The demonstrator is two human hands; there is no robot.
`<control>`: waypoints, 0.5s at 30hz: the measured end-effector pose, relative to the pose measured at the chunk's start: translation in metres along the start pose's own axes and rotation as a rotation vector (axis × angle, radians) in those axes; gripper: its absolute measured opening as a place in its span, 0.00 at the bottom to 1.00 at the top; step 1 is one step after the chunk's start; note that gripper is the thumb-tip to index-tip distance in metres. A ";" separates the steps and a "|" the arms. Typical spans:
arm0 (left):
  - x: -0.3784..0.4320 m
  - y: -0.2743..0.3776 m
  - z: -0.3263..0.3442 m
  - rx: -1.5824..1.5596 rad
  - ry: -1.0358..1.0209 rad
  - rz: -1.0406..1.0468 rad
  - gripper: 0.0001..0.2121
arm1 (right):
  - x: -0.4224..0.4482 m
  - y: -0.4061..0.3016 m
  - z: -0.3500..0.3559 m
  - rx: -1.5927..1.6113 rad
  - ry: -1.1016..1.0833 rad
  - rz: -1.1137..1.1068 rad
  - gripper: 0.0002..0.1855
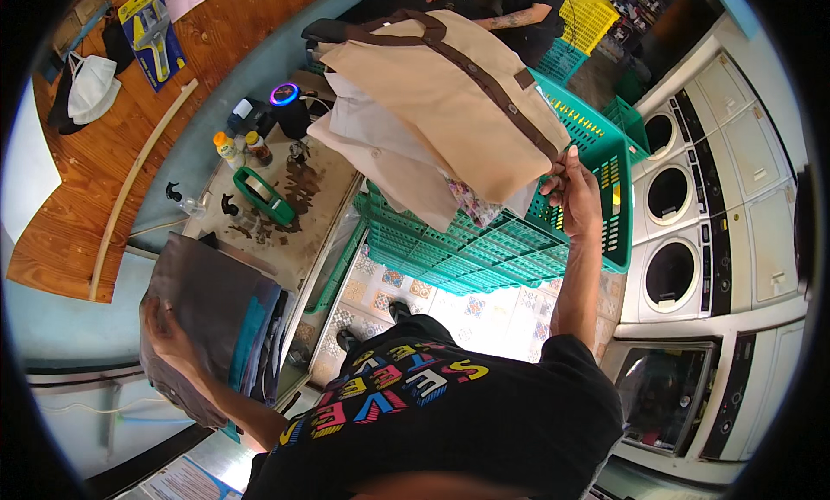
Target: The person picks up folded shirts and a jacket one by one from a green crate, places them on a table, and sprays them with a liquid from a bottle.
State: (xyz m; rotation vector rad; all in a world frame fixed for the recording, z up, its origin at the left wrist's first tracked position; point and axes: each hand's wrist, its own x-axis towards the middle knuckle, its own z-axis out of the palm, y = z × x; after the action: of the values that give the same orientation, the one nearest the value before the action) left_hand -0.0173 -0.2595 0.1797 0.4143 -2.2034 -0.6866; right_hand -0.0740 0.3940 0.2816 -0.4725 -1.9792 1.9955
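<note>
My left hand (pixel 161 331) lies against a stack of dark folded clothes (pixel 201 282), fingers spread on its outer side. The grey-brown top piece covers teal, blue and black layers. My right hand (pixel 574 192) is raised at the near right corner of a pile of folded clothes, fingers loosely curled and apart. A beige garment with brown buttoned trim (pixel 447 104) tops this pile. Pale pieces and a floral cloth (pixel 472 198) show beneath it. The pile rests on green plastic baskets (pixel 454 247). Whether my right fingertips touch the cloth is hard to tell.
A worn counter (pixel 301 221) holds a green tape dispenser (pixel 264 195), small bottles (pixel 227 148) and a black speaker (pixel 290 114). A wooden counter (pixel 188 42) is at upper left. Front-loading machines (pixel 668 195) line the right. Another person's arm (pixel 519 18) appears beyond the pile.
</note>
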 end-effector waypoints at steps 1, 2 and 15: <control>-0.003 0.007 0.001 0.019 0.004 0.016 0.13 | 0.003 -0.002 0.002 0.002 -0.010 0.020 0.28; -0.004 0.012 0.001 0.039 0.009 0.032 0.13 | 0.002 -0.002 0.004 0.007 -0.006 0.036 0.27; -0.029 0.050 0.013 -0.247 -0.010 -0.079 0.11 | 0.000 -0.026 0.030 0.033 -0.023 0.006 0.24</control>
State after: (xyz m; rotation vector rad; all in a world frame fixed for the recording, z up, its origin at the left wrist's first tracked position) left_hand -0.0126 -0.2008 0.1854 0.3728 -2.0869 -0.9923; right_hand -0.0878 0.3670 0.3080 -0.4506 -1.9573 2.0431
